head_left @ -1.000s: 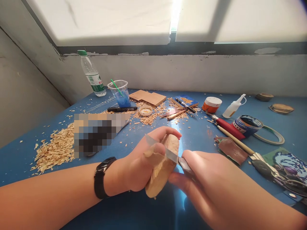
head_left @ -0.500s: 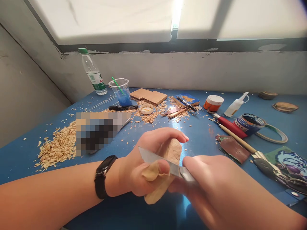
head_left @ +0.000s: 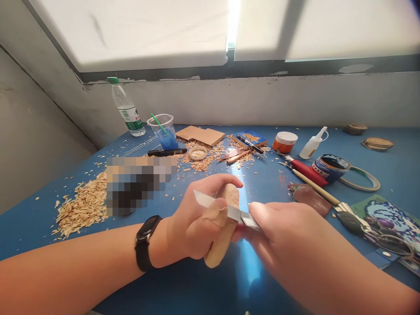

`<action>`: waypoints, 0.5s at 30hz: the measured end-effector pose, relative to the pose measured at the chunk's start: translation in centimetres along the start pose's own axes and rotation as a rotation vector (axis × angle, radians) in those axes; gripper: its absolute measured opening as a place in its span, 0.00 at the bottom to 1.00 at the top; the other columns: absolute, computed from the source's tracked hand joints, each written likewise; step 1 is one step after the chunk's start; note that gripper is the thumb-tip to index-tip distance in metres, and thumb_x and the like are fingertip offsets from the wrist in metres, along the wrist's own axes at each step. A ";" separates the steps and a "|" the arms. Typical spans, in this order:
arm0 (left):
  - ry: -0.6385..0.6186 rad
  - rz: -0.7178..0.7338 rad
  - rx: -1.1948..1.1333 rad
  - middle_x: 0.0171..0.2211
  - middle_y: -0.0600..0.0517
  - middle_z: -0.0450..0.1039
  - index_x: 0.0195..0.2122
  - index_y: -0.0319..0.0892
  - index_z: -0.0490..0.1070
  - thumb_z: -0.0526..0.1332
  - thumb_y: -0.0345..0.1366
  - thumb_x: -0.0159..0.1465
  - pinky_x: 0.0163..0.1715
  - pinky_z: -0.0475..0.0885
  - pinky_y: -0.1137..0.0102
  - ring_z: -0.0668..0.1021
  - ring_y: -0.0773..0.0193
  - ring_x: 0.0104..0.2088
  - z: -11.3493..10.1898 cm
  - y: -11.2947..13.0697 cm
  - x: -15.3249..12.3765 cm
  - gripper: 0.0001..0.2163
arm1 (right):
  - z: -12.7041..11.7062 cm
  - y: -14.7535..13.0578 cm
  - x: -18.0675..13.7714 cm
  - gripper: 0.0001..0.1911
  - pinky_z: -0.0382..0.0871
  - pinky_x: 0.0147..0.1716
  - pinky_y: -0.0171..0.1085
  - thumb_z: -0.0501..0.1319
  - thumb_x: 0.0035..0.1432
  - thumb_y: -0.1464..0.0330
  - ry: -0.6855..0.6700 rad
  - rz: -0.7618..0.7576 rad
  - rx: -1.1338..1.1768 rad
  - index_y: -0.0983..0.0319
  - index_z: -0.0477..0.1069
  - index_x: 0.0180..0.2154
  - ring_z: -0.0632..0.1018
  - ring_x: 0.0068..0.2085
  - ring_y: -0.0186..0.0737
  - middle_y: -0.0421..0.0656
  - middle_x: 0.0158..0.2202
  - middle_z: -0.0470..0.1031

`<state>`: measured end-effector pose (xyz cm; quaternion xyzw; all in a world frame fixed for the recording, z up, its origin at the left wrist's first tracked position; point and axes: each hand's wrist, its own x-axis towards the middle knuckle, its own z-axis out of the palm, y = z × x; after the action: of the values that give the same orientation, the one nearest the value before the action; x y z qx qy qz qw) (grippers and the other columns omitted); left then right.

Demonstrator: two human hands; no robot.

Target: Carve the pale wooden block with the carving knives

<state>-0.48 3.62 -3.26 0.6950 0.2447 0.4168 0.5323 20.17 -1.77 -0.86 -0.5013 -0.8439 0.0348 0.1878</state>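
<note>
My left hand (head_left: 193, 223), below a black wristband, wraps round a pale carved piece of wood (head_left: 218, 249). The wood slants, its rounded upper end showing past my fingers and its lower end below them. In my right hand (head_left: 278, 227) is a carving knife (head_left: 251, 221), gripped by its metal handle, with the blade lying across the wood and pointing left. A thin shaving curls beside my left thumb at the blade. Part of the wood is hidden under the left fingers.
Wood shavings (head_left: 80, 208) heap at the left, beside a pixelated area. Farther back stand a water bottle (head_left: 129, 113), a plastic cup (head_left: 166, 138) and wooden boards (head_left: 200, 135). To the right lie an orange jar (head_left: 285, 143), a glue bottle (head_left: 311, 146), a tape roll (head_left: 364, 179) and keys.
The wood sits more upright between my hands, and the large curled flap near my thumb looks smaller. The knife still lies across the wood. The whole view has shifted slightly.
</note>
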 end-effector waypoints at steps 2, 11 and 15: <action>0.027 -0.016 0.012 0.30 0.48 0.78 0.56 0.41 0.74 0.57 0.59 0.72 0.36 0.76 0.58 0.78 0.55 0.31 0.2 0.1 0.0 0.26 | 0.3 0.1 -0.1 0.19 0.46 0.23 0.40 0.62 0.68 0.67 0.022 0.007 -0.046 0.57 0.62 0.24 0.68 0.19 0.36 0.39 0.20 0.71; 0.070 -0.061 0.171 0.40 0.44 0.78 0.52 0.42 0.74 0.49 0.66 0.73 0.41 0.75 0.59 0.79 0.51 0.42 -0.3 0.6 0.0 0.31 | -0.5 -0.4 0.8 0.24 0.47 0.23 0.38 0.65 0.69 0.59 0.004 0.048 -0.042 0.57 0.59 0.24 0.63 0.19 0.34 0.37 0.19 0.67; -0.029 -0.104 0.181 0.38 0.47 0.74 0.53 0.42 0.70 0.46 0.72 0.70 0.39 0.73 0.60 0.75 0.55 0.37 -1.0 0.6 0.1 0.36 | -1.6 -0.8 1.4 0.21 0.50 0.23 0.36 0.61 0.73 0.57 -0.081 -0.026 0.121 0.58 0.64 0.28 0.67 0.21 0.33 0.38 0.23 0.70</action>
<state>-1.27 4.08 -2.61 0.7326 0.3093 0.3545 0.4919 19.52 -1.20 1.24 -0.4761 -0.8537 0.1034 0.1838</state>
